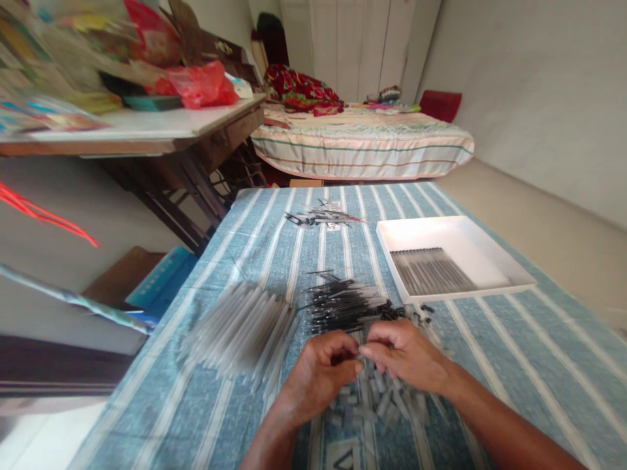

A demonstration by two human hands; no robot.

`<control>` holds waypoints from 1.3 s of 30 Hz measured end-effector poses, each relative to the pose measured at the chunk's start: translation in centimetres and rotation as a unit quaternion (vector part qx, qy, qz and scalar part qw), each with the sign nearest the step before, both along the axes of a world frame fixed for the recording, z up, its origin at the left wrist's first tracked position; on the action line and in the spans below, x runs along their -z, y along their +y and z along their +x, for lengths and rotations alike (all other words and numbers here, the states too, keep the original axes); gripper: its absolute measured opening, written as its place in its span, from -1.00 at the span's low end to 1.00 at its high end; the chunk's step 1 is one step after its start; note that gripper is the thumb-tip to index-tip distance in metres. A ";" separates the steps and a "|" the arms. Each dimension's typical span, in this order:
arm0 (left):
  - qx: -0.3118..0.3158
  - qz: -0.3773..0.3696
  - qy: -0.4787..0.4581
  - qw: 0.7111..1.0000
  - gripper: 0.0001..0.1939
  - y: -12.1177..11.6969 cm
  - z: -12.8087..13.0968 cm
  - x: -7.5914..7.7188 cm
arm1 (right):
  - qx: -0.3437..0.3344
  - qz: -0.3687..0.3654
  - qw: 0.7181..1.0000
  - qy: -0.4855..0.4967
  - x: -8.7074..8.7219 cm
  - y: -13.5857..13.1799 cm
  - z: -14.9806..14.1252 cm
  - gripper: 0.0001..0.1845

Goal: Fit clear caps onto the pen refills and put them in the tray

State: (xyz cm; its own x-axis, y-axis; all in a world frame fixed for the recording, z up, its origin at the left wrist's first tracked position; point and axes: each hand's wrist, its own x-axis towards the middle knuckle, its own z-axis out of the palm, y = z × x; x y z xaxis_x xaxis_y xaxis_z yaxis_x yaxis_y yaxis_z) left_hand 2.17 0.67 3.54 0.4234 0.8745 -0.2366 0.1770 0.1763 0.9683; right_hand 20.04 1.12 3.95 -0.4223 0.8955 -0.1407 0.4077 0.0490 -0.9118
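Observation:
My left hand (321,372) and my right hand (406,356) meet over the striped blue tablecloth (514,352), fingers curled and pinched together on a small grey part whose shape I cannot make out. Under the hands lies a heap of small grey caps (377,405). Just beyond them is a pile of thin black pen refills (343,303). To the left lies a blurred spread of clear pen tubes (240,329).
A white tray (509,271) with a row of finished pens stands at the right. A small scatter of dark parts (321,215) lies at the far edge. A cluttered table (147,127) is at the left, a bed (362,147) behind.

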 end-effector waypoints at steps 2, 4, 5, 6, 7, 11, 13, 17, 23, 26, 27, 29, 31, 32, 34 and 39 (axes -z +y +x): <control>0.003 0.043 0.026 0.999 -0.98 0.0 0.1 0.1 | 0.007 0.001 1.000 -0.005 0.0 0.1 -0.1 -0.65; 0.001 0.100 0.061 0.993 -0.96 0.0 0.2 0.0 | 0.015 -0.006 1.000 -0.011 0.0 0.1 -0.2 -0.61; 0.000 0.127 0.077 0.989 -0.94 0.0 0.3 0.0 | 0.018 -0.010 1.000 -0.011 0.0 0.1 -0.2 -0.60; -0.003 0.147 0.088 0.985 -0.93 0.0 0.3 -0.1 | 0.020 -0.014 1.000 -0.008 0.1 0.1 -0.1 -0.60; -0.003 0.161 0.094 0.982 -0.93 0.0 0.3 -0.1 | 0.020 -0.017 1.000 -0.003 0.1 0.1 0.0 -0.61; 0.014 0.184 0.094 0.978 -0.93 0.1 0.1 -0.3 | 0.008 -0.009 1.000 0.019 0.2 0.2 0.4 -0.65; 0.036 0.190 0.093 0.977 -0.89 0.1 0.0 -0.5 | 0.011 0.001 1.000 0.018 0.2 0.3 0.6 -0.66; 0.064 0.199 0.110 0.972 -0.83 0.1 0.0 -0.9 | 0.025 0.018 1.000 0.000 -0.1 0.4 0.7 -0.63; 0.029 0.217 0.127 0.967 -0.88 0.0 0.2 -1.0 | 0.038 0.021 0.999 -0.010 -0.6 0.5 0.5 -0.61; -0.010 0.214 0.114 0.970 -0.91 0.2 0.0 -0.9 | 0.043 0.019 0.999 -0.014 -0.7 0.6 0.9 -0.59; -0.026 0.212 0.109 0.971 -0.93 0.3 -0.1 -0.8 | 0.042 0.030 0.998 -0.026 -0.7 0.6 1.1 -0.60; -0.066 0.203 0.103 0.971 -0.97 0.4 -0.3 -0.6 | 0.025 0.066 0.995 -0.076 -0.5 0.4 1.5 -0.69; -0.108 0.177 0.098 0.973 -0.98 0.4 -0.4 -0.4 | -0.017 0.097 0.983 -0.155 -0.2 0.1 1.8 -0.81; -0.128 0.157 0.092 0.975 -0.95 0.4 -0.5 -0.4 | -0.042 0.104 0.973 -0.200 -0.1 -0.2 1.8 -0.85; -0.156 0.114 0.064 0.979 -0.90 0.4 -0.4 -0.2 | -0.077 0.112 0.947 -0.291 0.1 -0.9 1.5 -0.85; -0.212 0.052 -0.035 0.975 -0.84 0.5 -0.1 -0.3 | -0.098 0.124 0.886 -0.437 0.1 -2.2 0.1 -0.74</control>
